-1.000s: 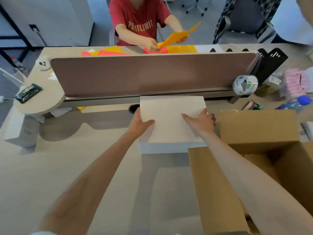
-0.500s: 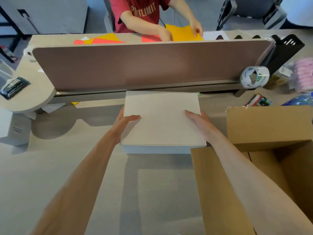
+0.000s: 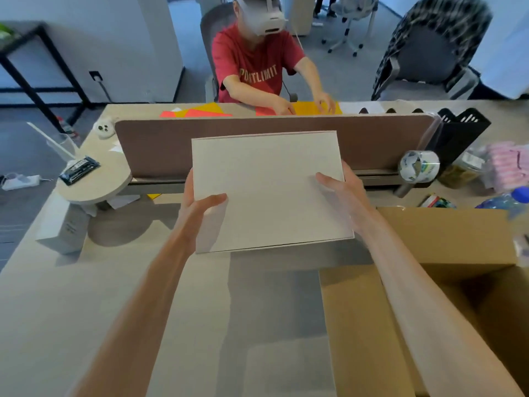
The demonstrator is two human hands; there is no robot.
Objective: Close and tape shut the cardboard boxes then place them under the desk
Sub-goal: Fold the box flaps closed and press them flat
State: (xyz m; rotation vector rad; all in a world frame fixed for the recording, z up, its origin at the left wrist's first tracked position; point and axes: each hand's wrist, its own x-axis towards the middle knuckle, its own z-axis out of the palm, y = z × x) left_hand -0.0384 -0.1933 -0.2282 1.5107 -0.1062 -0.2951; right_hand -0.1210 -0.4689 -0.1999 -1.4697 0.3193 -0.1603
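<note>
A flat white box [image 3: 272,190] is held in the air above the desk, its lid facing me. My left hand [image 3: 197,202] grips its left edge, thumb on top and fingers underneath. My right hand [image 3: 342,196] grips the right edge the same way. At the lower right stands a large brown cardboard box [image 3: 446,239] with its flaps open; its inside is mostly hidden by my right forearm. A roll of tape [image 3: 418,167] sits against the brown desk divider [image 3: 160,147] at the right.
A person in a red shirt [image 3: 257,70] handles coloured paper across the divider. A black file holder [image 3: 461,130], pink packets [image 3: 506,161] and a blue-capped bottle [image 3: 512,199] crowd the right. A small white box [image 3: 64,224] stands at the left desk edge.
The white box has been lifted off the desk and tilted up toward me, both hands still gripping its sides. The view has tipped upward.
</note>
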